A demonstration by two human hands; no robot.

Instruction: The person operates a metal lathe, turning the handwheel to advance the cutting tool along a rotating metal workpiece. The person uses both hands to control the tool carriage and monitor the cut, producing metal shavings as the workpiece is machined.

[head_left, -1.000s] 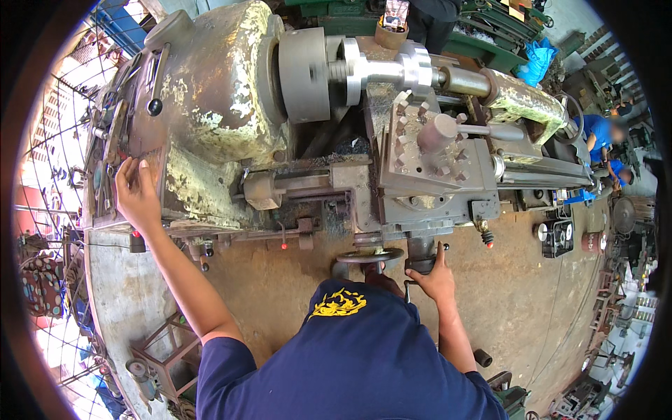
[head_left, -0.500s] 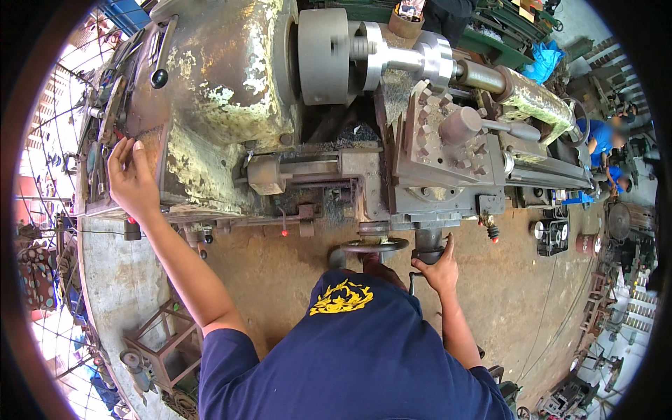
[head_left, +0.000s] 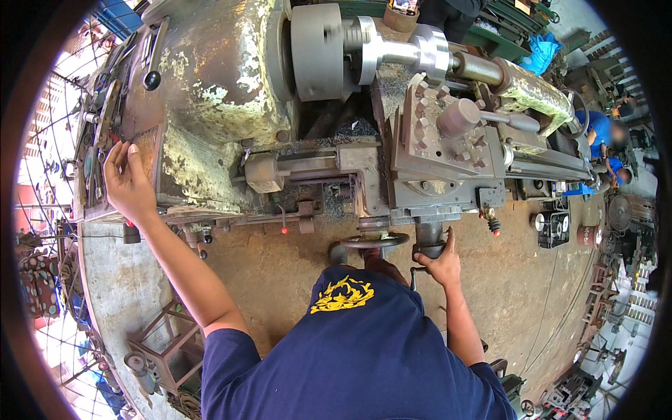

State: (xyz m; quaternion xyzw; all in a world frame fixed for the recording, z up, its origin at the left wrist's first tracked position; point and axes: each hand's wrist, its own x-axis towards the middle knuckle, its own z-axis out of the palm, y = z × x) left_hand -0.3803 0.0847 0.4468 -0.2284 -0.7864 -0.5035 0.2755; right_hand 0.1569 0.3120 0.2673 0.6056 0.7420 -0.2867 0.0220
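My left hand (head_left: pixel 131 183) rests at the front left corner of the lathe's headstock (head_left: pixel 203 91), fingers bent but apart and beside a small red part. No object shows in it. My right hand (head_left: pixel 444 264) is closed on the dark round hub of the cross-slide handle (head_left: pixel 428 246), its index finger pointing up. Left of it is the carriage handwheel (head_left: pixel 376 241). Above, a chuck (head_left: pixel 316 54) with slightly blurred jaws bears a shiny, flanged metal workpiece (head_left: pixel 400 51). The far end of the workpiece meets the tailstock (head_left: pixel 535 98). The tool post (head_left: pixel 458 119) stands just below the workpiece.
A black-knobbed lever (head_left: pixel 152 79) sits on the headstock, with tools lying to its left. Metal chips (head_left: pixel 332 203) lie on the lathe. A metal frame stand (head_left: pixel 168 343) is at lower left. Two people in blue (head_left: pixel 598 133) are at the far right.
The view has shifted slightly. My left hand has tilted a little at the headstock corner, and my right hand stays on the cross-slide handle.
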